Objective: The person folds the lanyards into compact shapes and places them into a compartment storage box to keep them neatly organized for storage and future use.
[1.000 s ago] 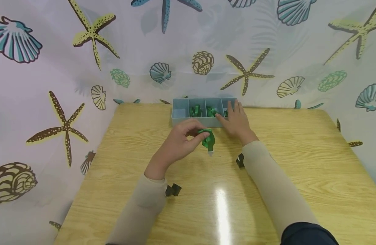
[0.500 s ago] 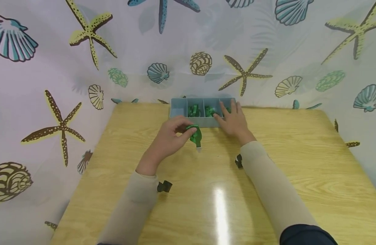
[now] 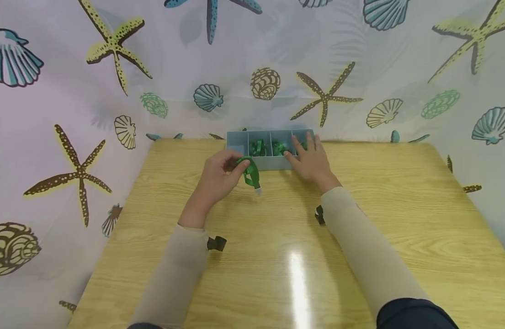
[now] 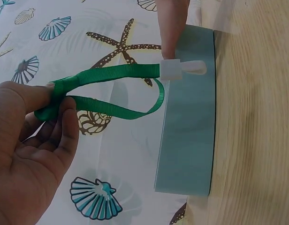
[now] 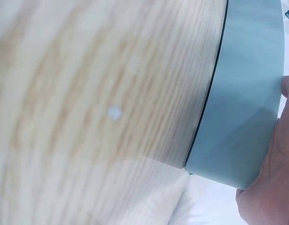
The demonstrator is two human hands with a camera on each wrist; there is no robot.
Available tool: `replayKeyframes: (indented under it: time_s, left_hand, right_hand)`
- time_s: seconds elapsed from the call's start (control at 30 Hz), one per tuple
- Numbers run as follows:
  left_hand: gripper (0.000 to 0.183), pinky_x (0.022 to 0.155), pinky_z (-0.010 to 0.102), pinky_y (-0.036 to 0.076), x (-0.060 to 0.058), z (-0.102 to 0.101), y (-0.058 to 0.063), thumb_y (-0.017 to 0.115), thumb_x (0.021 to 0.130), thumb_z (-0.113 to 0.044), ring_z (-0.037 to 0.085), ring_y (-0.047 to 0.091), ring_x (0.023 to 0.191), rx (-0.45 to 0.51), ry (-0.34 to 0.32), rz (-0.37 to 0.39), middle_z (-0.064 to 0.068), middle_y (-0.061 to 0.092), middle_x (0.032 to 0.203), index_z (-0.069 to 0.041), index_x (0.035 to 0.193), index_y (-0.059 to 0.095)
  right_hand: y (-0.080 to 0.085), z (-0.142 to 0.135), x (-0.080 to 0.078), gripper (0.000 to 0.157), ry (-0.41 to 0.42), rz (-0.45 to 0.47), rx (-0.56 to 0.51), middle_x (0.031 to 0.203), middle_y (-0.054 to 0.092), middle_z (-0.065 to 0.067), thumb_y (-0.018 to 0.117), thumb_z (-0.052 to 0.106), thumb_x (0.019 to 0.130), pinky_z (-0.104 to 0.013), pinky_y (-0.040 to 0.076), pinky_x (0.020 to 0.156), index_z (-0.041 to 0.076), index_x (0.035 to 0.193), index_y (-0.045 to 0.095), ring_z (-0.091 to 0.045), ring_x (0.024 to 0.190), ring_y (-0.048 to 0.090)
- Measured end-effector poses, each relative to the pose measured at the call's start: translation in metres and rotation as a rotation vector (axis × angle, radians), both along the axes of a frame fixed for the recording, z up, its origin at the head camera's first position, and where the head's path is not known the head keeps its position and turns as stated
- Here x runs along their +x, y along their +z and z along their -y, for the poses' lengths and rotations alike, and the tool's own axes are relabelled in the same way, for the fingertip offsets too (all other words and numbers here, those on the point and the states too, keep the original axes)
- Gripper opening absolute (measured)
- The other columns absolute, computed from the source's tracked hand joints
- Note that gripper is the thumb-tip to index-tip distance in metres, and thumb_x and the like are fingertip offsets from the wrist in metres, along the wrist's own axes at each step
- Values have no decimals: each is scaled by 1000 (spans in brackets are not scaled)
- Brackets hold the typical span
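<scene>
In the head view, my left hand [image 3: 217, 178] pinches a green ribbon loop [image 3: 252, 171] between thumb and fingers, in front of the left part of a grey-blue divided box [image 3: 260, 163]. The ribbon hangs down with a white plastic clip [image 4: 171, 70] at its lower end, seen large in the left wrist view. My right hand [image 3: 314, 164] rests over the box's right end, fingers spread across the rightmost compartment and thumb at the front rim. The right wrist view shows this hand [image 5: 273, 178] against the box's end.
Green ribbon pieces [image 3: 258, 148] lie in the second compartment from the left, with more green ribbon [image 3: 279, 148] in the third and some under my right fingers. The leftmost compartment [image 3: 236, 139] shows its bare floor. A shell-patterned cloth [image 3: 236, 59] stands behind the wooden table [image 3: 380, 205].
My left hand has moved left and slightly away from me with the green ribbon, toward the box's left end. The right hand stays on the box, its index finger spread further left.
</scene>
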State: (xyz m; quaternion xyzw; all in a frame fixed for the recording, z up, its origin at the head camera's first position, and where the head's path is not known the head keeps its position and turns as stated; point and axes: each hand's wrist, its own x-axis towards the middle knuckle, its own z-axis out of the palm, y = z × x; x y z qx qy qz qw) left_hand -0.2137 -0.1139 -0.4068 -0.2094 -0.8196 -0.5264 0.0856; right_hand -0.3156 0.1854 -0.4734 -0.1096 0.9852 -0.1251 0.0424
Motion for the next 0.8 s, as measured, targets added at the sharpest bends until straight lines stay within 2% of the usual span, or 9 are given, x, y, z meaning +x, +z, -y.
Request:
replayKeyframes:
  time_s: [0.13, 0.43, 0.67, 0.8]
  left_hand:
    - [19, 85, 35, 60, -7, 4, 1, 70, 105, -19, 22, 71, 92, 21, 66, 2, 11, 73, 104, -4, 115, 73]
    - [20, 82, 25, 56, -29, 15, 2, 71, 104, -21, 23, 71, 93, 67, 223, -101, 13, 76, 103, -3, 113, 76]
    - [18, 73, 22, 51, -45, 15, 4, 73, 102, -20, 20, 69, 82, 99, 301, -186, 12, 79, 98, -3, 106, 78]
    - [17, 69, 21, 48, -53, 15, 8, 73, 102, -19, 18, 67, 78, 119, 370, -228, 12, 79, 94, -2, 104, 78]
  right_hand:
    - [-1, 0, 0, 82, 3, 0, 7, 176, -6, -28, 18, 72, 108, -62, 3, 133, 22, 173, 7, -53, 162, -8]
    - [0, 1, 1, 84, 5, 11, -12, 176, -5, -29, 17, 73, 108, -62, 0, 133, 22, 173, 8, -52, 162, -11]
    - [4, 0, 2, 81, 1, 10, -7, 176, -4, -30, 19, 71, 109, -62, 0, 133, 22, 173, 8, -53, 162, -10]
    - [4, 1, 3, 81, 0, 18, -10, 176, -5, -29, 19, 72, 108, -62, 1, 133, 24, 173, 7, -52, 163, -10]
